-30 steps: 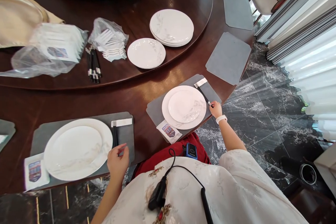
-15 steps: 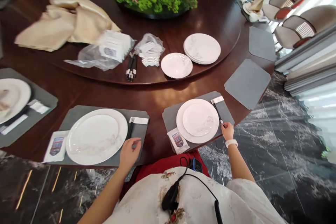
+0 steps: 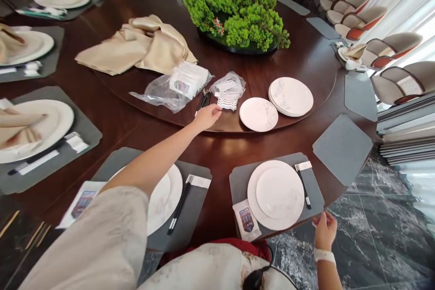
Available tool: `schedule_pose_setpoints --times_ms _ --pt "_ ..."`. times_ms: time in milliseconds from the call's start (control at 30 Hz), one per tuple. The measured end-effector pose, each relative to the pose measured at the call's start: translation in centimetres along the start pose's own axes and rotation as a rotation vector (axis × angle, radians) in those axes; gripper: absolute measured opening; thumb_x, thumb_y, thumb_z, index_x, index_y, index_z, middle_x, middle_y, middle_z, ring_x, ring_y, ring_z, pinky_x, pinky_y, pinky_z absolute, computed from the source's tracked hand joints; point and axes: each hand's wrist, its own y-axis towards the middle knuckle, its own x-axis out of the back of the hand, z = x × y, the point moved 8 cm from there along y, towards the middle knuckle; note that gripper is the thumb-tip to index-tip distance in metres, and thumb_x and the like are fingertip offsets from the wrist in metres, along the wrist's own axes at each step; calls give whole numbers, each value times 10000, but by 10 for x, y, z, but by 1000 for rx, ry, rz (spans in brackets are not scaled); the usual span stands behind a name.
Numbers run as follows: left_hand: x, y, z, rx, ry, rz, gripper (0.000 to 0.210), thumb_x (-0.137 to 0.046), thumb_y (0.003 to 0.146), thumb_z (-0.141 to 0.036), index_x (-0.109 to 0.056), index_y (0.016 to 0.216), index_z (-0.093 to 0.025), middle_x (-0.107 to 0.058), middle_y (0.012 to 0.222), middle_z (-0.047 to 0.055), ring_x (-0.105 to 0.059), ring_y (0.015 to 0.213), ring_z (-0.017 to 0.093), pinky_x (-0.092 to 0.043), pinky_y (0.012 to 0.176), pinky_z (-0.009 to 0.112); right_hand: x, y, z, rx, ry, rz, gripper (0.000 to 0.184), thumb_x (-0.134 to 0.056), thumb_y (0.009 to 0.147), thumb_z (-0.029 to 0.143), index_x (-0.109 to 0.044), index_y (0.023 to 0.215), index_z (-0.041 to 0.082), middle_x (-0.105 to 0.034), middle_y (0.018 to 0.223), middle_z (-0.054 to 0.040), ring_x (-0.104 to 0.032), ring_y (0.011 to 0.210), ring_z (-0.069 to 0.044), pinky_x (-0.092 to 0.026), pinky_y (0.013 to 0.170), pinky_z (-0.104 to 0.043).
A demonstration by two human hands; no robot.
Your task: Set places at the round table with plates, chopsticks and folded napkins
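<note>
My left hand (image 3: 206,117) reaches across the near place setting to the turntable. Its fingertips pinch at the lower edge of a bundle of white paper packets (image 3: 227,95) in clear plastic. Several black chopsticks (image 3: 203,100) lie just left of these fingers. My right hand (image 3: 325,230), with a white band at its wrist, hovers by the table edge, fingers loosely curled and apart, nothing visible in them. Near it, a pair of black chopsticks (image 3: 303,186) rests on a white strip (image 3: 303,166), beside stacked white plates (image 3: 276,195) on a grey placemat (image 3: 241,176).
On the turntable are a stack of plates (image 3: 291,96), one smaller plate (image 3: 258,114), beige napkins (image 3: 136,45), bagged white wipes (image 3: 189,80) and a green plant centrepiece (image 3: 238,13). Grey placemats (image 3: 343,149) line the right side. My left arm partly covers another plate (image 3: 171,204).
My left hand has moved from beside the left plate up to the packets on the turntable. My right hand has let go of the chopsticks and drawn back to the table edge. The view has shifted.
</note>
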Motion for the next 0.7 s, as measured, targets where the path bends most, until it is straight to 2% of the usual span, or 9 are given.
schedule_pose_setpoints --times_ms 67,133,200,267,400,500,600,700 --pt "-3 56 -9 -25 96 -31 355 -504 942 -226 -689 1217 -102 -732 1072 112 -673 958 204 -522 983 362 10 -15 -1 -46 42 -29 524 -703 657 611 -552 1015 260 -623 727 -4 -636 572 -203 -571 547 -363" --pt "-11 101 -13 -23 223 -30 396 -467 922 -156 -699 1237 -91 -712 1187 149 -646 1105 247 -491 1058 399 20 -26 -5 -86 66 -53 561 -723 639 607 -559 1037 247 -631 717 8 -632 566 -180 -560 531 -321" --pt "-21 133 -12 4 314 -3 428 -470 896 -133 -702 1251 -73 -673 1270 196 -607 1203 302 -466 1095 454 28 -33 -8 -115 85 -67 610 -739 611 614 -560 1051 232 -640 706 18 -626 556 -165 -549 518 -291" --pt "-32 154 -8 49 379 42 447 -498 875 -146 -701 1263 -59 -641 1299 237 -584 1231 361 -468 1074 515 34 -36 -10 -135 92 -78 644 -746 591 634 -559 1050 223 -640 689 23 -622 540 -165 -542 502 -284" --pt "-45 169 -1 119 525 114 467 -519 863 -151 -683 1287 -45 -594 1340 273 -544 1255 418 -497 994 547 34 -39 -11 -175 76 -83 625 -753 591 644 -574 1023 229 -644 684 20 -632 549 -180 -550 499 -300" --pt "-43 170 -6 144 570 113 422 -514 878 -128 -684 1250 -21 -585 1348 275 -523 1272 402 -493 997 515 23 -39 -4 -192 83 -74 587 -756 603 626 -597 1010 234 -653 697 16 -630 567 -169 -545 506 -282" --pt "-32 165 -20 141 548 78 376 -477 949 -161 -675 1232 -11 -603 1345 249 -508 1299 360 -452 1052 474 5 -39 9 -186 128 -33 589 -760 609 616 -612 1026 226 -656 702 20 -627 580 -151 -536 523 -256" --pt "-4 156 -28 204 460 -5 377 -457 995 -242 -672 1222 -31 -649 1285 221 -552 1270 331 -421 1075 444 -14 -39 27 -153 153 32 590 -749 638 628 -614 1035 213 -652 687 27 -627 583 -147 -531 541 -254"
